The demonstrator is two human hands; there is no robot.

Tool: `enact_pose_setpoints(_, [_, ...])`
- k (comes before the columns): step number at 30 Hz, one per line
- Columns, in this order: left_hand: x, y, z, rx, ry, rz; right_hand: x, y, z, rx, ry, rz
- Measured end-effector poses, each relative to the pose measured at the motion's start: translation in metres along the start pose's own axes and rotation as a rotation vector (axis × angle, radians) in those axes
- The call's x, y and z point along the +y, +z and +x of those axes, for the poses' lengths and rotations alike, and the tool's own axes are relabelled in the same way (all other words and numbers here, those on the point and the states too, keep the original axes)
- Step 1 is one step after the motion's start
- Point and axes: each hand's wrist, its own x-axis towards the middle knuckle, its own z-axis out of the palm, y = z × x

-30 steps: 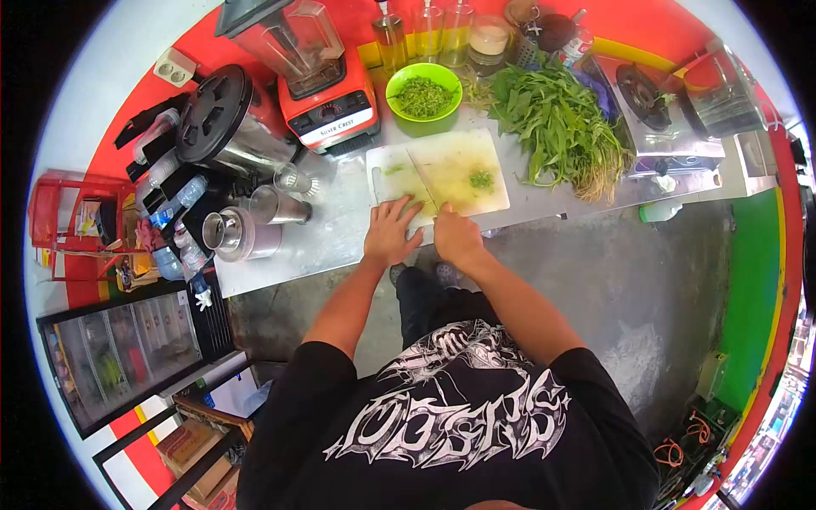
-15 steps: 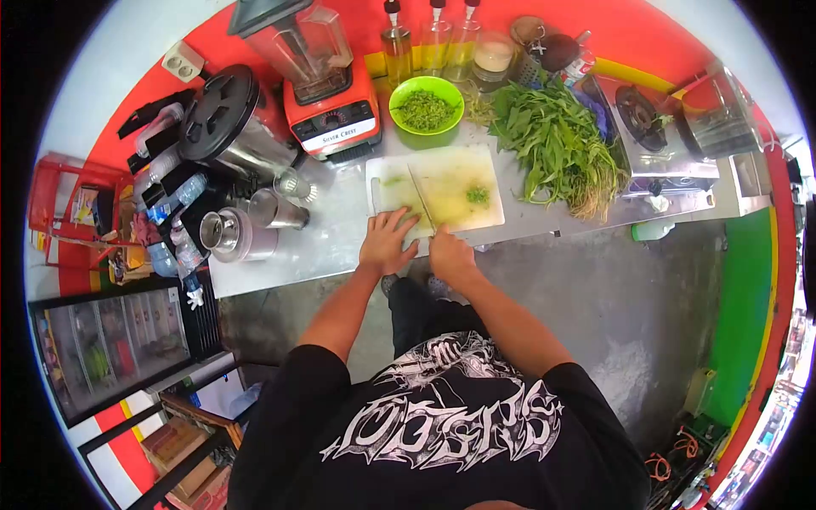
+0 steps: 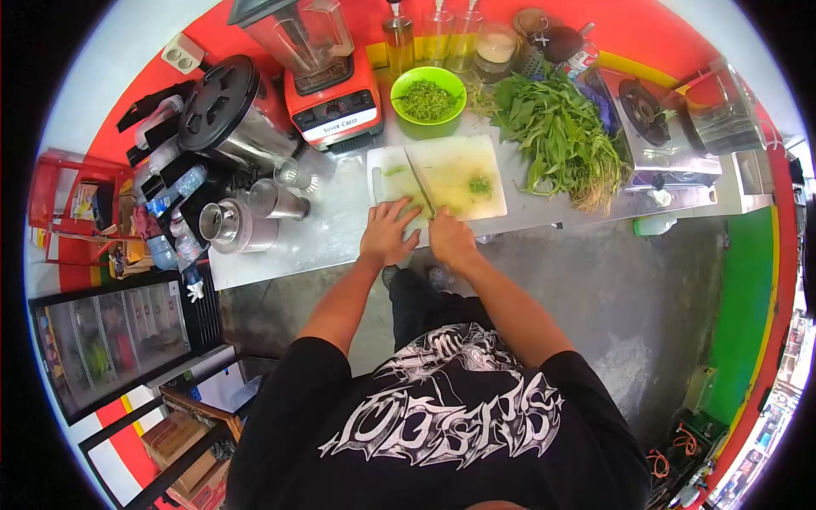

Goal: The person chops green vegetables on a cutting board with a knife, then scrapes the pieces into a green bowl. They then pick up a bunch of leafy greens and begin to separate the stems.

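Observation:
A white cutting board (image 3: 486, 156) with green and yellowish stains lies on the metal counter. My right hand (image 3: 452, 238) is closed round the handle of a kitchen knife (image 3: 417, 176), whose blade points away from me across the board. To its left, my left hand (image 3: 389, 233) rests on the board's near edge with fingers spread; whether anything lies under the fingertips is hidden. A small heap of chopped greens (image 3: 481, 184) sits on the board's right side. Just behind stands a bright green bowl (image 3: 429, 126) containing chopped greens.
Leafy green bunches (image 3: 557, 136) with roots lie right of the board, beside a gas stove (image 3: 650, 166). A red blender (image 3: 333, 110), a metal container (image 3: 246, 140) and steel cups (image 3: 279, 202) stand leftward. Oil bottles (image 3: 436, 36) line the wall. The counter's near edge (image 3: 314, 266) is before me.
The whole view has shifted slightly, so the counter sits higher in the picture. My right hand and the knife have moved a little forward on the board; my left hand stays at its edge.

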Motion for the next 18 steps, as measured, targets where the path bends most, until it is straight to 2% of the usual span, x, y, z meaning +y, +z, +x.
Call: enact_pose_setpoints(18, [-0.003, 0.002, -0.003, 0.019, -0.008, -0.005, -0.007, 0.004, -0.006, -0.053, 0.032, -0.024])
